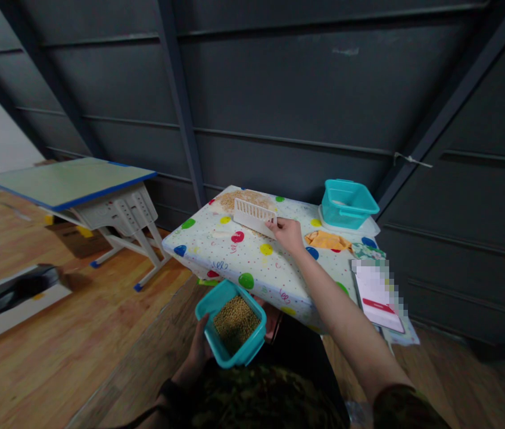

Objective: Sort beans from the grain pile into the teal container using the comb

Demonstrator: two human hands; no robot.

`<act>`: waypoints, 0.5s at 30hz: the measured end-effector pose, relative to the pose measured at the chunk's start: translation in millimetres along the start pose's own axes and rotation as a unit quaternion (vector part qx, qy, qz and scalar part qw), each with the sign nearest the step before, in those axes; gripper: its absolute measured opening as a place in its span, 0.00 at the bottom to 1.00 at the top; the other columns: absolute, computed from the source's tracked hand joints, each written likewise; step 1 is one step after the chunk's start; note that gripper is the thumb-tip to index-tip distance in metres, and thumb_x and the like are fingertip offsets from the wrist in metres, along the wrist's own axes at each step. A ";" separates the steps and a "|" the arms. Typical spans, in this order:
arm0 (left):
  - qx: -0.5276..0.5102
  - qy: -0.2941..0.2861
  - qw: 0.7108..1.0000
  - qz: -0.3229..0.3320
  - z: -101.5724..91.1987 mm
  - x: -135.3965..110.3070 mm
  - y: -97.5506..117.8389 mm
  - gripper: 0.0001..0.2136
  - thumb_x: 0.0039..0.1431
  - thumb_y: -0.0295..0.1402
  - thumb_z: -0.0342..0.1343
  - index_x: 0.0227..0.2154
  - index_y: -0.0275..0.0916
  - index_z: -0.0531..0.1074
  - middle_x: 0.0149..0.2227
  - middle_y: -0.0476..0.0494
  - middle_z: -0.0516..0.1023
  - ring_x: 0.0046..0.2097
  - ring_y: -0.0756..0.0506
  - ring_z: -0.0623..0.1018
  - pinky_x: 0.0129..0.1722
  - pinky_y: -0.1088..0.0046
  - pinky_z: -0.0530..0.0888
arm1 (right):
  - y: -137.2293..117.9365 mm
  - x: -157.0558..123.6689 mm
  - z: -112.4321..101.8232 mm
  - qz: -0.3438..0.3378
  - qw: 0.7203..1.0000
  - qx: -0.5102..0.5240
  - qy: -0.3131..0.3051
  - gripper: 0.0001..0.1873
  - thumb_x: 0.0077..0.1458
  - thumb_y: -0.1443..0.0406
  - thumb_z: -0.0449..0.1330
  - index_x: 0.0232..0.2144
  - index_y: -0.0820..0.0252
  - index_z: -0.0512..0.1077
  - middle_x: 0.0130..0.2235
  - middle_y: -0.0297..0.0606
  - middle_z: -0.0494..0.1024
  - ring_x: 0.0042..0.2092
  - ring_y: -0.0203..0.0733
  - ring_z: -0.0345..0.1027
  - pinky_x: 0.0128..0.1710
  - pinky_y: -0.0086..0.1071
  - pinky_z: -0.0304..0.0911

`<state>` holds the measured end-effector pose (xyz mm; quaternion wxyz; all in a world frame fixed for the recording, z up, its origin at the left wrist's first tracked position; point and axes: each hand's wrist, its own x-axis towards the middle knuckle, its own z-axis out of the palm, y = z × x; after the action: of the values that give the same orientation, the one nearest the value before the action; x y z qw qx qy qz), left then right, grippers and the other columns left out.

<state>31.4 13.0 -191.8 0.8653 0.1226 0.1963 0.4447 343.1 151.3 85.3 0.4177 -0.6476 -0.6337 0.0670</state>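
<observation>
My left hand (pixel 200 344) grips the side of a teal plastic container (pixel 202 310), held below the table's front edge and partly filled with yellowish beans (pixel 237 319). Over the tabletop, my right hand (pixel 289 233) pinches the right end of a white plastic piece (pixel 252 221) with a row of slots along its upper edge. This piece stands on its long side, at or just above the cloth; I cannot tell which. Behind it lies a spread of small tan grains (pixel 230 202); a few more show along its lower edge.
A balloon-patterned cloth covers the table (pixel 208 238). At the back right, a second teal container (pixel 351 205) stands on a white base. Nearer are an orange cloth (pixel 327 240) and a phone or tablet (pixel 375 298). A desk (pixel 74 179) and an open box (pixel 15 304) are left.
</observation>
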 end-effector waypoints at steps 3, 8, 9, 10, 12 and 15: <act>0.024 0.036 0.999 0.015 6.6 -1.4 0.0 0.21 0.76 0.41 0.51 0.53 0.32 0.85 0.53 0.28 0.91 0.73 0.31 0.75 0.78 0.44 0.60 | 0.0 -0.4 0.4 0.000 1.000 -0.002 0.008 0.23 0.63 0.59 0.64 0.17 0.55 0.69 0.20 0.32 0.69 0.28 0.41 0.62 0.32 0.34 0.50; 0.031 0.034 0.999 0.008 16.0 -5.4 0.7 0.24 0.78 0.42 0.48 0.53 0.34 0.86 0.55 0.34 0.90 0.74 0.34 0.73 0.78 0.49 0.59 | -1.7 -1.9 0.6 -0.001 1.000 0.001 -0.010 0.23 0.63 0.59 0.65 0.17 0.55 0.69 0.21 0.32 0.69 0.28 0.41 0.62 0.32 0.33 0.49; 0.031 0.030 0.999 0.009 15.8 -5.5 0.5 0.23 0.78 0.42 0.48 0.53 0.34 0.86 0.55 0.35 0.90 0.74 0.34 0.73 0.79 0.50 0.59 | -2.5 -2.0 0.4 -0.001 1.000 -0.003 -0.007 0.23 0.64 0.59 0.65 0.17 0.55 0.69 0.21 0.32 0.70 0.28 0.41 0.62 0.32 0.33 0.49; 0.031 0.025 0.999 0.010 14.9 -5.2 0.1 0.23 0.78 0.41 0.48 0.53 0.34 0.86 0.56 0.36 0.90 0.74 0.35 0.73 0.79 0.51 0.58 | -3.2 -2.1 0.0 0.000 1.000 -0.009 -0.003 0.23 0.64 0.59 0.65 0.17 0.55 0.69 0.21 0.32 0.70 0.28 0.41 0.62 0.32 0.33 0.49; 0.030 0.015 0.999 0.016 11.9 -3.6 -0.8 0.22 0.77 0.40 0.49 0.53 0.35 0.87 0.57 0.36 0.89 0.74 0.35 0.72 0.79 0.52 0.57 | -4.2 -2.3 -0.7 0.003 1.000 -0.024 0.005 0.23 0.64 0.60 0.65 0.17 0.55 0.69 0.21 0.33 0.71 0.28 0.41 0.62 0.32 0.34 0.49; 0.016 0.004 1.000 0.006 7.7 -1.1 -0.7 0.21 0.75 0.43 0.52 0.51 0.37 0.88 0.57 0.36 0.89 0.75 0.35 0.71 0.80 0.52 0.54 | -5.0 -2.8 -1.1 0.008 0.999 -0.031 0.002 0.22 0.64 0.61 0.65 0.18 0.55 0.70 0.22 0.33 0.72 0.27 0.41 0.61 0.32 0.34 0.48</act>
<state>34.8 11.4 -184.9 0.8596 0.1361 0.2066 0.4471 339.5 147.5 87.8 0.3982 -0.6655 -0.6293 0.0500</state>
